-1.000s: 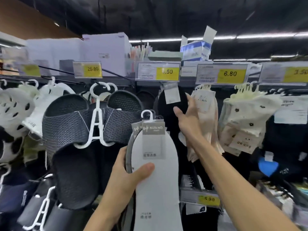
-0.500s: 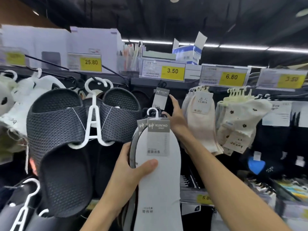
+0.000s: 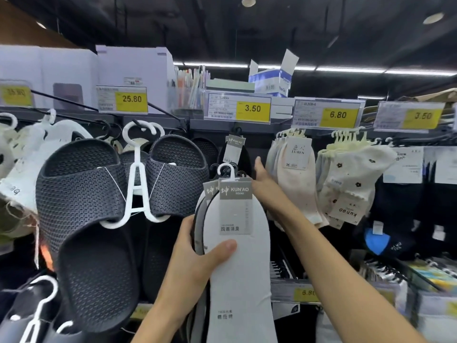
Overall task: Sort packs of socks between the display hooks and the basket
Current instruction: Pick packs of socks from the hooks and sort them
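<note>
My left hand (image 3: 197, 258) is shut on a bundle of white and grey KUN'AO sock packs (image 3: 242, 268), held upright by their edge, white hanger hooks on top. Behind them a black sock pack (image 3: 233, 152) with a grey label hangs from a display hook (image 3: 237, 131) under the 3.50 price tag (image 3: 252, 108). My right hand (image 3: 264, 177) reaches past the bundle, fingers straight and pointing up beside the black pack's right edge. Its palm is partly hidden by the bundle. No basket is in view.
Dark mesh slippers (image 3: 81, 194) on white hangers fill the left. Cream LUREN socks (image 3: 296, 184) and flower-print socks (image 3: 351, 179) hang right of my right hand. Dark socks hang at far right, with a lower shelf of packs (image 3: 420, 276) beneath. Boxes stand on the top shelf.
My right hand has slid down the black pack, from near its label to its lower right side. The bundle in my left hand has stayed in place.
</note>
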